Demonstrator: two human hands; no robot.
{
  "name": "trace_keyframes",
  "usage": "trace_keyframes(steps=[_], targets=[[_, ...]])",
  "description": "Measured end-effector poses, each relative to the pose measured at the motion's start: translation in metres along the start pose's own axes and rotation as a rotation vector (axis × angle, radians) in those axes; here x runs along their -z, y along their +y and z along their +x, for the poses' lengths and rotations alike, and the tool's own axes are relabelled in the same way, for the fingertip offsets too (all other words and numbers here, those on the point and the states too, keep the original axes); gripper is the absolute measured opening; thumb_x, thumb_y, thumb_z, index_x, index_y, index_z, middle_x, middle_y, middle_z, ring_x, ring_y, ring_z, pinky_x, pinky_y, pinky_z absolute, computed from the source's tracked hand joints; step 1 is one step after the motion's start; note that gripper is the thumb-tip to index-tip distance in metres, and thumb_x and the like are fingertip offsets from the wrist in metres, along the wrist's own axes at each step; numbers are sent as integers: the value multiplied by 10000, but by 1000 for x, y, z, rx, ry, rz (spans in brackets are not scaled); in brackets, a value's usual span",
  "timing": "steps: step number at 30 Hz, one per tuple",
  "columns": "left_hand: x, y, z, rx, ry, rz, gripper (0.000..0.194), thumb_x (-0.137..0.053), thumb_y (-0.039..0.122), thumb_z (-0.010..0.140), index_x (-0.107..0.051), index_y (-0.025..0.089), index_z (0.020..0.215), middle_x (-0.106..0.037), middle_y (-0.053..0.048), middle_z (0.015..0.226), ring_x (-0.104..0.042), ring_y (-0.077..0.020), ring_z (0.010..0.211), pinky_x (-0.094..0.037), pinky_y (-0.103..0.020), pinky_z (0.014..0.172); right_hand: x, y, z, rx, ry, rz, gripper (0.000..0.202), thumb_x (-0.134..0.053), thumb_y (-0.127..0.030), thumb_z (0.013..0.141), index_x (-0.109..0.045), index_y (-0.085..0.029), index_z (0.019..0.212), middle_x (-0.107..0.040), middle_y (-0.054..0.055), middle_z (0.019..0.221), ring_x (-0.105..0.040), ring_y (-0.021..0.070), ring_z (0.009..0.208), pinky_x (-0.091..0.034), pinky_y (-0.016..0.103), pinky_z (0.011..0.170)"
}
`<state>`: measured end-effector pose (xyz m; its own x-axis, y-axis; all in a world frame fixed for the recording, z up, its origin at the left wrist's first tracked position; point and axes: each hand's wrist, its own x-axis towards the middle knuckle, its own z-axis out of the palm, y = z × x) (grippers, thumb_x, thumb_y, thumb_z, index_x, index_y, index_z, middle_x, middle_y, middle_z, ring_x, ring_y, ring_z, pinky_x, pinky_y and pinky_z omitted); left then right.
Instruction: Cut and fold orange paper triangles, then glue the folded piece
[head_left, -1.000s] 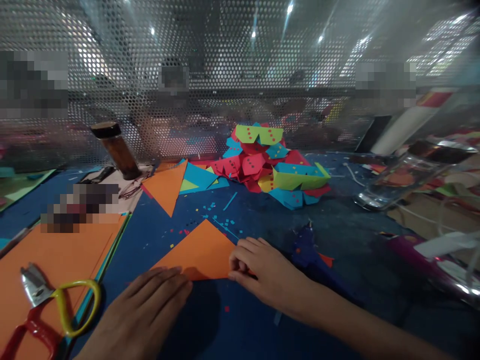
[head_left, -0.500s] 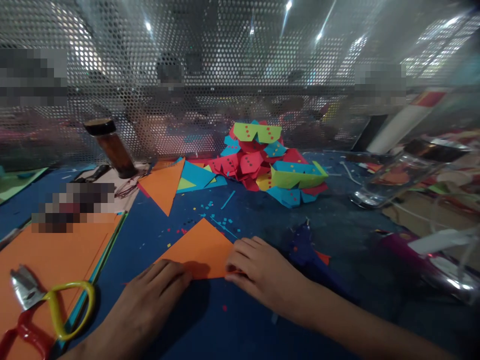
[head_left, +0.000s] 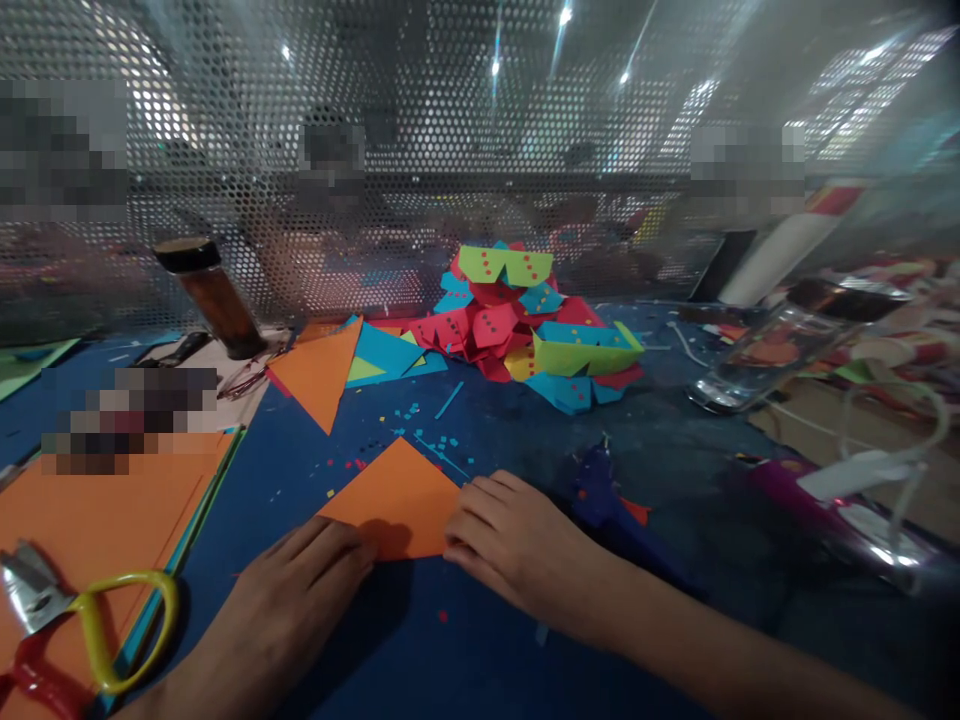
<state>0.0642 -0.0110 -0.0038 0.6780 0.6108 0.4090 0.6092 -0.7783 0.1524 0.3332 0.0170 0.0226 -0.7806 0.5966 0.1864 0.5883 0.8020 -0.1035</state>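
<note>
A folded orange paper triangle (head_left: 405, 500) lies on the blue tabletop in front of me, its point facing away. My left hand (head_left: 300, 570) presses its left corner, fingers together and bent over the folded edge. At the right corner, my right hand (head_left: 510, 535) has its fingers curled and closed on the paper. Both corners are hidden under the fingers. Tiny blue, red and yellow paper bits are scattered just beyond the triangle. A dark blue glue gun (head_left: 600, 490) lies to the right of my right hand.
Scissors (head_left: 97, 620) with red and yellow handles rest on an orange paper stack (head_left: 142, 500) at left. Behind are folded triangles (head_left: 322, 365), a heap of dotted paper shapes (head_left: 495, 320) and a brown jar (head_left: 214, 300). A clear bottle (head_left: 795, 340) leans at right. Perforated metal panel (head_left: 420, 150) behind.
The view has shifted slightly, so things sit a little further left. Both hands stay on the orange paper's corners, nearly still.
</note>
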Motion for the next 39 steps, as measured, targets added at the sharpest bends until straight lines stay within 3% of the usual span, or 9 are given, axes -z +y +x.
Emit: trace_keyframes(steps=[10,16,25,33,39], targets=[[4,2,9,-82,115,57,303,-337,158,1025,-639,146,1018,-694,-47,881,-649,-155,796,-568,-278,727,2,-3,2,-119,-34,174,122,-505,-232,978,-573,-175,895,-609,26,915,-512,170,828,-345,322,763],[3,2,4,0,98,51,291,-352,183,1019,-641,159,1028,-700,-58,924,-654,-165,820,-558,-276,731,7,-2,3,-181,-30,260,128,-512,-215,978,-546,-183,859,-611,10,895,-513,160,826,-342,316,773],[4,3,8,-32,88,27,332,-317,185,1031,-644,143,993,-676,-60,865,-639,-160,763,-556,-272,678,8,-4,2,-38,-25,157,96,-586,-279,946,-602,-185,943,-616,42,978,-527,183,890,-347,324,786],[-2,2,0,50,41,-53,288,-338,131,1012,-624,157,989,-641,-58,883,-602,-177,760,-510,-302,658,6,-4,1,-12,-40,158,106,-514,-228,976,-600,-185,931,-628,40,938,-543,180,867,-350,320,783],[0,4,1,131,50,-139,310,-328,210,1035,-629,212,963,-635,-26,869,-610,-158,757,-501,-262,654,8,-4,2,-47,-52,179,110,-512,-216,976,-595,-179,913,-626,35,925,-543,178,848,-344,327,788]])
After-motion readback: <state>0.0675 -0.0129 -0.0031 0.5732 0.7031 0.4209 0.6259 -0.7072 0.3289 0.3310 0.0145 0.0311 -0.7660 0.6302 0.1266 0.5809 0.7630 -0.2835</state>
